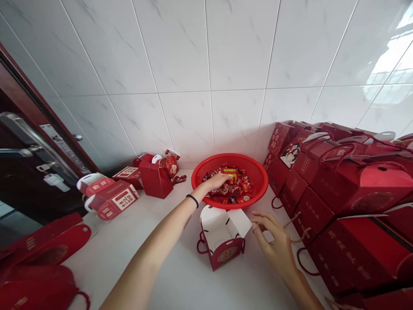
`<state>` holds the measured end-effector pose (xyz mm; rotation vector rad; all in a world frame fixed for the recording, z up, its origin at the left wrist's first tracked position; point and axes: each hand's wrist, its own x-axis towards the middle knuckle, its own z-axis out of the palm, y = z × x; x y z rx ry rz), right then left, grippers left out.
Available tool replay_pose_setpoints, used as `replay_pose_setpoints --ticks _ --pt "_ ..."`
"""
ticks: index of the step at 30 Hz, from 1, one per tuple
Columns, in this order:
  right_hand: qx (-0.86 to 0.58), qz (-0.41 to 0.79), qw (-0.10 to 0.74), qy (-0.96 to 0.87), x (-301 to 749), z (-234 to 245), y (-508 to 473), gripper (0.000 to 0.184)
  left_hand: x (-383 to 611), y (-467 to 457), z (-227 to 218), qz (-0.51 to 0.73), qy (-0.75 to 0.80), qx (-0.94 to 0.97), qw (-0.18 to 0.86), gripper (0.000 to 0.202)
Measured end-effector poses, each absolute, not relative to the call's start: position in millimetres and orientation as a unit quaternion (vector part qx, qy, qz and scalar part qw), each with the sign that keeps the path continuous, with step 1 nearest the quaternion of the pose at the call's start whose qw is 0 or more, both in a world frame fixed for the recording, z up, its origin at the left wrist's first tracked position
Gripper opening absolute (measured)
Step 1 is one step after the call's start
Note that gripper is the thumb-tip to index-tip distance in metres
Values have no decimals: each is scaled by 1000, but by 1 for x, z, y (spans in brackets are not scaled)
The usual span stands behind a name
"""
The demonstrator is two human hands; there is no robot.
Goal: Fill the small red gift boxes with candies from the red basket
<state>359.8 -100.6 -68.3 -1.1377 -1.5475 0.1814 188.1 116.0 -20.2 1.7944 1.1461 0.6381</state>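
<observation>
My left hand (222,182), with a dark band on its wrist, reaches into a red plastic basket (261,189) of wrapped candies (235,187). Its fingers are drawn together on a candy beside a yellow-and-red packet (230,172); the grip is partly hidden. In front of the basket stands a small red gift box (227,253) with its lid flaps up, white inside, and red cord handles at its sides. To the right of the box is my right hand (272,237), its fingers apart and curved, fingertips at the edge of a white flap.
Many red gift boxes (318,215) are stacked along the right side. More boxes (119,200) lie at the left, and others (38,262) at the near left corner. Behind the white tabletop (180,267) rises a tiled wall (180,125); a dark door (19,181) is at the left.
</observation>
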Motion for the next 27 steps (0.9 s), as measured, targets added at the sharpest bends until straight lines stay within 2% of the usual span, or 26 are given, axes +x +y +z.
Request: replay_pose_setpoints --ticks 6,12,16,21,27 --pt "-491 119 642 -577 364 -73 -90 16 185 113 -23 307 426 719 456 25" --pt "-475 205 706 -483 364 -35 -36 17 195 109 -17 344 358 727 475 24" --pt "-488 338 674 -439 356 -15 18 25 198 106 -11 352 321 739 476 24" --pt "-457 443 635 -437 338 -16 53 13 195 105 -8 382 301 747 453 26" --pt "-411 540 620 -393 339 -17 53 15 195 102 -9 398 308 768 397 42"
